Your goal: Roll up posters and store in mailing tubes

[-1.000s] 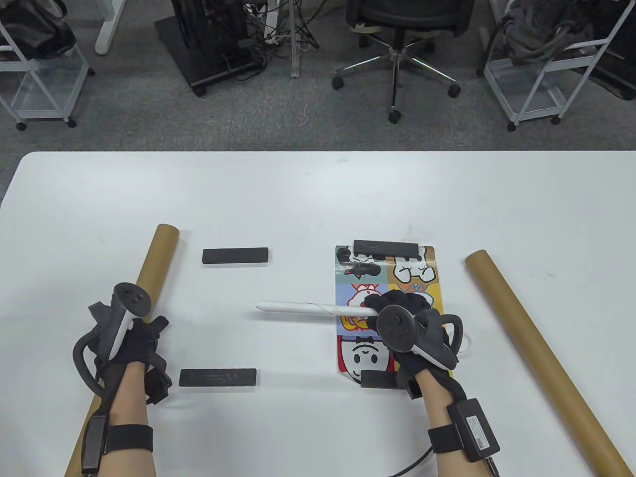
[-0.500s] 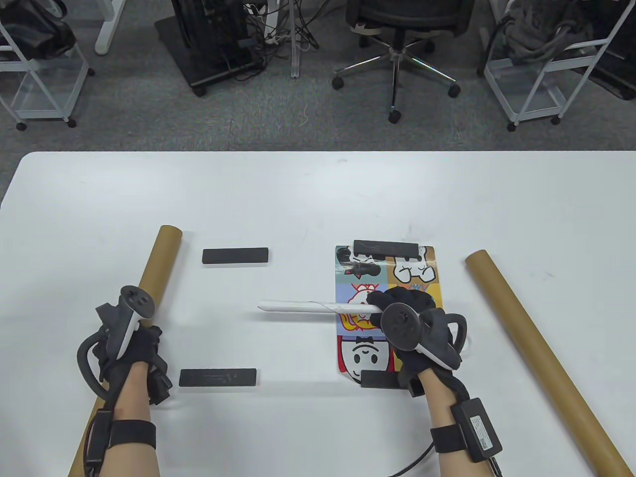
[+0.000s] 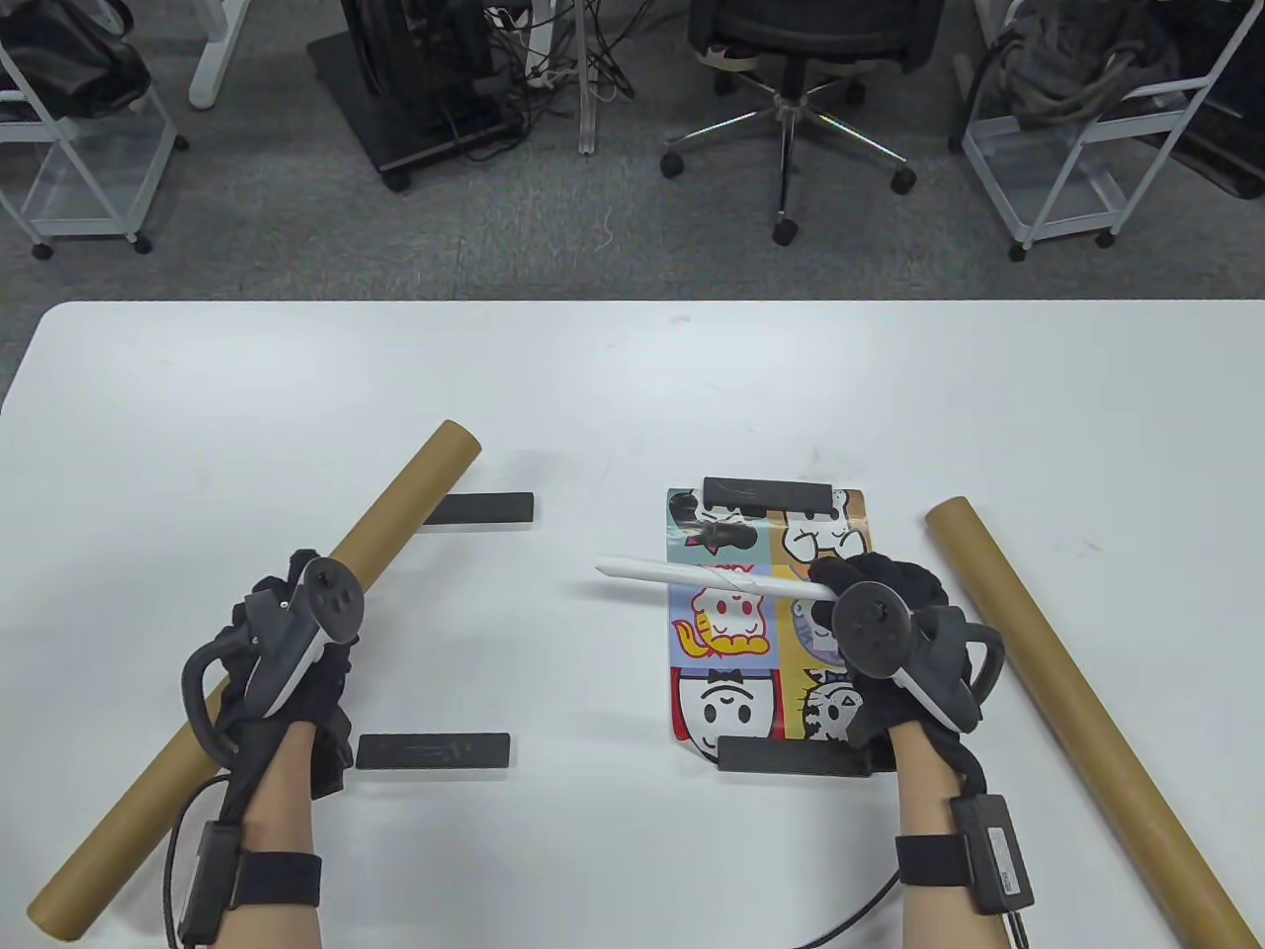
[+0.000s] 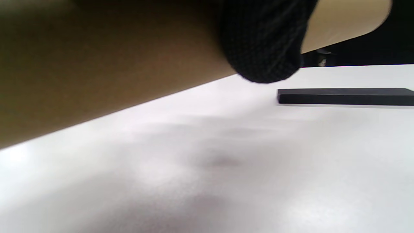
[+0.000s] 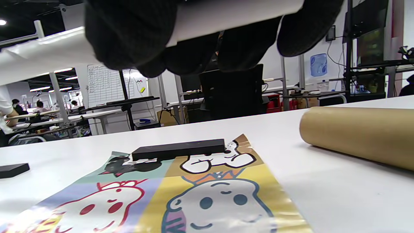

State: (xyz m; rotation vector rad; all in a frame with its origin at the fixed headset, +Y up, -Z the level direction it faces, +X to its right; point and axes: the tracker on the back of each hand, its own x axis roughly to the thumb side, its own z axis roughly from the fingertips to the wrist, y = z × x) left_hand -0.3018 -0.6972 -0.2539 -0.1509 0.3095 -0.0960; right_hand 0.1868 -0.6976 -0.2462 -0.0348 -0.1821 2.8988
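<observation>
My left hand [image 3: 282, 633] grips a long brown mailing tube [image 3: 395, 514], lifted and angled from near left to upper right; in the left wrist view the tube [image 4: 97, 64] fills the top with a fingertip [image 4: 262, 42] curled round it. My right hand [image 3: 875, 593] holds a tightly rolled white poster [image 3: 692, 576] above the table, its tip pointing left; the roll [image 5: 233, 16] runs under my fingers [image 5: 129, 35]. A flat cartoon poster [image 3: 731, 633] lies beneath, pinned by black bars at its far end [image 3: 768, 491] and near end [image 3: 796, 756]. A second tube [image 3: 1067, 682] lies at the right.
Two more black bars lie on the white table [image 3: 632, 395]: one [image 3: 484, 508] partly behind the lifted tube, one [image 3: 433, 751] beside my left wrist. Beyond the far edge stand an office chair [image 3: 791, 59] and wire carts [image 3: 1077, 148].
My left hand closed on the left tube, lifted it and swung its far end rightward over a black bar. My right hand carried the rolled poster right and slightly farther away.
</observation>
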